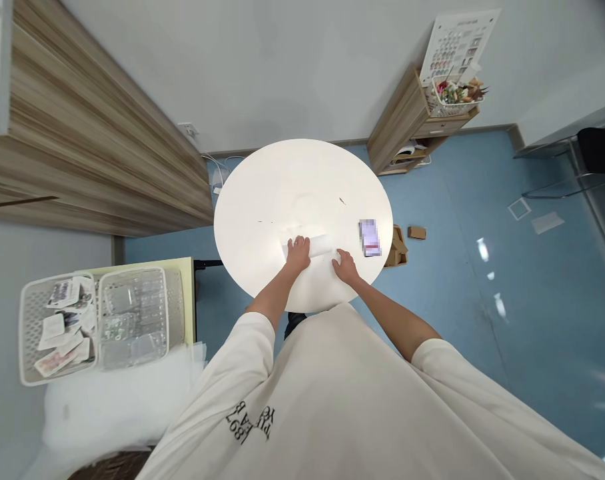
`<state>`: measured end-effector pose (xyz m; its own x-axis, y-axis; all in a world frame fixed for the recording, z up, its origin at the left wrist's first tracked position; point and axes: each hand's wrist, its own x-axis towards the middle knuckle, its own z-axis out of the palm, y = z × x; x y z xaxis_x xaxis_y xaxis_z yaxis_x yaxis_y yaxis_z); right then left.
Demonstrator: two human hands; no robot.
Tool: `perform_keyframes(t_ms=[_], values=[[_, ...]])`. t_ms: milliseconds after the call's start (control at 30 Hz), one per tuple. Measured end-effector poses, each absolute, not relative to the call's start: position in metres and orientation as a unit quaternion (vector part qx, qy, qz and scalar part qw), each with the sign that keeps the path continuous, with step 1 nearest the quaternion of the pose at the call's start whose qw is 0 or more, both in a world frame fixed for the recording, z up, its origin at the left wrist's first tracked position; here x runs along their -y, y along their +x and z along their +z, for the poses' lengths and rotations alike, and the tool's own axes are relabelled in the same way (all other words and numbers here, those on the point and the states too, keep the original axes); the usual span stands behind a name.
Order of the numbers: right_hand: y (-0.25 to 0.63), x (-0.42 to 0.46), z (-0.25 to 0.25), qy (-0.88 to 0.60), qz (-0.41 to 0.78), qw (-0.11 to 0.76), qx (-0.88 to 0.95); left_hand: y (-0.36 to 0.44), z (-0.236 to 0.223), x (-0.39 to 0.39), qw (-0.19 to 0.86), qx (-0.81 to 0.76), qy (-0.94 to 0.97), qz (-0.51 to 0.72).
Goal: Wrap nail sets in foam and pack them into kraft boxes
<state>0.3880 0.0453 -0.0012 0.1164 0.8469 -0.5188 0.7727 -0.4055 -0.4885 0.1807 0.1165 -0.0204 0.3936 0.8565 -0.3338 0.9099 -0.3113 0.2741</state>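
Both hands are at the near edge of a round white table [282,180]. My left hand [297,255] lies on a white folded sheet [318,245], perhaps paper or cloth, and my right hand [345,267] touches its right end. Whether either hand grips the sheet, I cannot tell. To the right of my right hand, a phone [370,237] lies flat, its screen blurred out.
A white plastic basket [57,327] of papers and a clear-lidded tray [132,317] stand on a pale yellow surface at left. A wooden cabinet [82,147] runs along the upper left. Cardboard pieces [396,247] lie on the blue floor beyond the table's right edge.
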Motion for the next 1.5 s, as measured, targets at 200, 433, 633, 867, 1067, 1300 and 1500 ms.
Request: perform_keyframes(t_ms=[200,433,633,867,1067,1300,1500], values=[[0.372,-0.049,-0.011,-0.769,0.388,0.016,0.507,0.18,-0.022,-0.08,0.207,-0.539,0.813,-0.074],[0.347,-0.05,-0.02,-0.809,0.335,0.031,0.482,0.182,-0.003,-0.049,0.236,-0.552,0.798,-0.05],[0.331,-0.051,-0.027,-0.834,0.285,0.076,0.466,0.175,0.003,-0.029,0.251,-0.526,0.811,-0.047],[0.33,-0.061,-0.025,-0.837,0.343,0.037,0.425,0.165,0.001,-0.026,0.233,-0.509,0.824,-0.089],[0.335,-0.059,-0.018,-0.797,0.406,0.083,0.439,0.162,0.004,-0.029,0.244,-0.502,0.823,-0.106],[0.314,-0.051,-0.007,-0.675,0.432,0.063,0.594,0.149,0.011,-0.031,0.3,-0.507,0.806,-0.054],[0.308,-0.049,-0.002,-0.643,0.39,0.037,0.659,0.129,0.008,-0.023,0.309,-0.653,0.69,0.032]])
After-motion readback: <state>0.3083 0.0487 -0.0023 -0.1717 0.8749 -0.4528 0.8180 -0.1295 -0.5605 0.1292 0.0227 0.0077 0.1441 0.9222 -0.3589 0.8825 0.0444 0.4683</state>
